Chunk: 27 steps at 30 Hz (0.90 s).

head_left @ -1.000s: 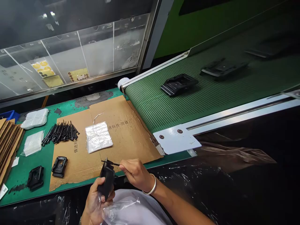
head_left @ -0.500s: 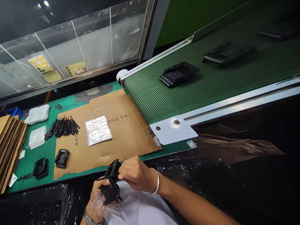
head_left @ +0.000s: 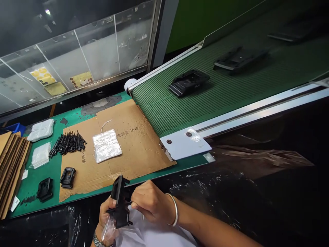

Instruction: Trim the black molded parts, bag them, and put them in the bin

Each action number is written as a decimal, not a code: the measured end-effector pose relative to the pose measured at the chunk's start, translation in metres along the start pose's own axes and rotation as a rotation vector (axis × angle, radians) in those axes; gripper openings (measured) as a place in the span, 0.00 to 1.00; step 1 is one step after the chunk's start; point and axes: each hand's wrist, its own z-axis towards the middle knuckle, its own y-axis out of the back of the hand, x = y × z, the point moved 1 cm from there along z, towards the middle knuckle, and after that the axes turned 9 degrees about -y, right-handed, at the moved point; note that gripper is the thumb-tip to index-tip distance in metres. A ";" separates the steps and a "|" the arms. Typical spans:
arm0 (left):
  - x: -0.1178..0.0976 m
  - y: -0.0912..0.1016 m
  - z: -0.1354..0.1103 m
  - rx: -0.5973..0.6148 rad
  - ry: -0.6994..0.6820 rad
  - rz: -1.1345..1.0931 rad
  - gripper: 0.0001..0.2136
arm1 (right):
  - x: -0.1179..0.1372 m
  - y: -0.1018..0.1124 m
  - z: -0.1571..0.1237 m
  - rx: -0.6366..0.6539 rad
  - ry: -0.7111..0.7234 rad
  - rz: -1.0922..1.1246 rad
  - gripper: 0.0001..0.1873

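My left hand (head_left: 105, 214) is wrapped round the lower left side of a black plastic frame-like part (head_left: 120, 214), which it holds upright above my lap. A crumpled clear plastic bag (head_left: 109, 228) is bunched in the same hand, under the part. My right hand (head_left: 151, 202) is closed in a pinch at the part's right side. At its fingertips a thin black piece (head_left: 129, 203) shows, running to the part; whether it is joined to the part I cannot tell.
On the cardboard sheet (head_left: 144, 151) lie clear bags (head_left: 106, 145), a heap of black pins (head_left: 68, 142) and a black part (head_left: 68, 177). Another part (head_left: 45, 189) lies on the green table (head_left: 55, 202). A green conveyor (head_left: 159, 109) carries several black parts. Cardboard (head_left: 12, 168) is stacked at left.
The black part has turned more upright and shifted slightly left in my left hand. My right hand has dropped a little, its fingertips now lower along the part. The whole view has shifted slightly.
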 end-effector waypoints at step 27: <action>-0.047 -0.009 -0.009 0.301 0.114 0.520 0.06 | -0.005 0.006 0.014 0.118 -0.011 0.317 0.23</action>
